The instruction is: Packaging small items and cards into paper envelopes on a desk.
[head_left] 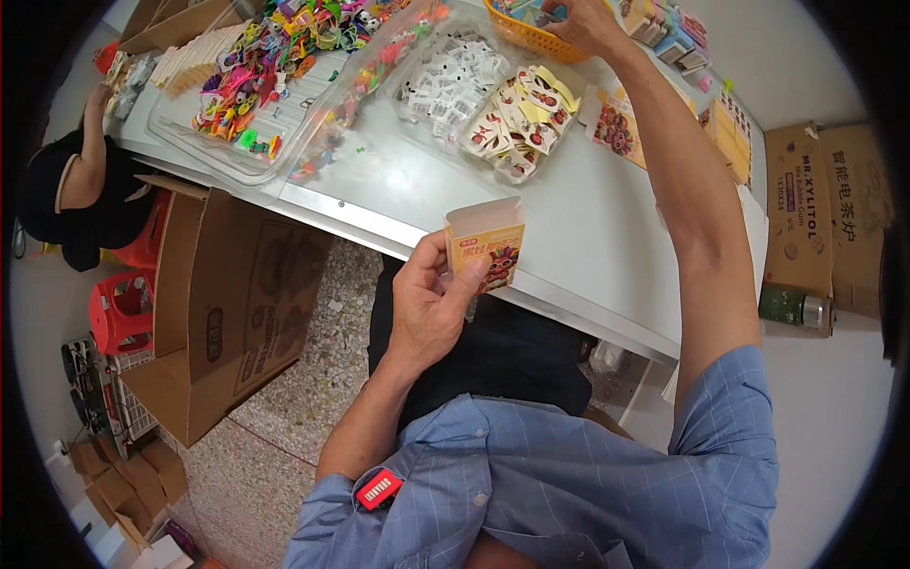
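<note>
At the table's near edge, my left hand (pixel 431 303) is closed around a small yellow-orange paper box (pixel 486 248) with a colourful cartoon print. The box stands upright and its top is open. My right arm stretches to the far side, where my right hand (pixel 583 27) reaches over a yellow plastic basket (pixel 536 43). Its fingers point down into the basket, partly cut off by the picture's upper edge, so what they touch is unclear. Nearer than the basket are a clear tray of small white packets (pixel 453 81) and a clear tray of printed cards (pixel 523 121).
A large clear tray (pixel 251 180) of colourful small toys lies on the white table's left. Flat printed boxes (pixel 621 123) and stacked packs (pixel 664 33) are at right. A big cardboard box (pixel 227 294) and red stool (pixel 121 311) stand on the floor. Another person (pixel 81 185) sits at far left.
</note>
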{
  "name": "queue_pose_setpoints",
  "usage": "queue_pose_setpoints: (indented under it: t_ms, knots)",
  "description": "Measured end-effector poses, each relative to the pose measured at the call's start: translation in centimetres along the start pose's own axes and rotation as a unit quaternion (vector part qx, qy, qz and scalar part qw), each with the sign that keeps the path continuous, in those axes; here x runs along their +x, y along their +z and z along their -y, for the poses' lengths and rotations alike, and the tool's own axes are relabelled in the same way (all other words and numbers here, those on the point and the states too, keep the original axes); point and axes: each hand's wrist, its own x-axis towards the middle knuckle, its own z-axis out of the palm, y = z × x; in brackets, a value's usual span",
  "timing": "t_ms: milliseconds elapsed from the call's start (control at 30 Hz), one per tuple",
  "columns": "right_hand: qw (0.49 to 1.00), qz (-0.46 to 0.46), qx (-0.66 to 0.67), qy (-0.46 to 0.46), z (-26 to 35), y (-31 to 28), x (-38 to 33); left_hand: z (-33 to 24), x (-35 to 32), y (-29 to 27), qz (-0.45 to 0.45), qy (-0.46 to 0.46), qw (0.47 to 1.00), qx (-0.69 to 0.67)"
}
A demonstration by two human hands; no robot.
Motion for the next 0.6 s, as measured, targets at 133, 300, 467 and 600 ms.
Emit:
queue_pose_setpoints:
  t_ms: [133, 300, 467, 600]
  knots:
    - [0.998, 0.013, 0.053, 0.040, -0.7, 0.0, 0.5, 0.4, 0.2, -0.4, -0.003, -0.004, 1.000, 0.004]
    - [0.950, -0.036, 0.253, 0.179, 1.0, -1.7, -0.1, 0.6, 0.3, -0.3, -0.005, -0.012, 1.000, -0.004]
    - [0.860, -0.158, 0.394, 0.282, 0.0, -2.0, -1.1, 1.1, 0.4, 0.3, 0.005, -0.001, 1.000, -0.010]
    - [0.843, -0.183, 0.431, 0.264, 2.9, -5.3, -2.1, 1.0, 0.2, 0.3, -0.006, -0.002, 1.000, -0.009]
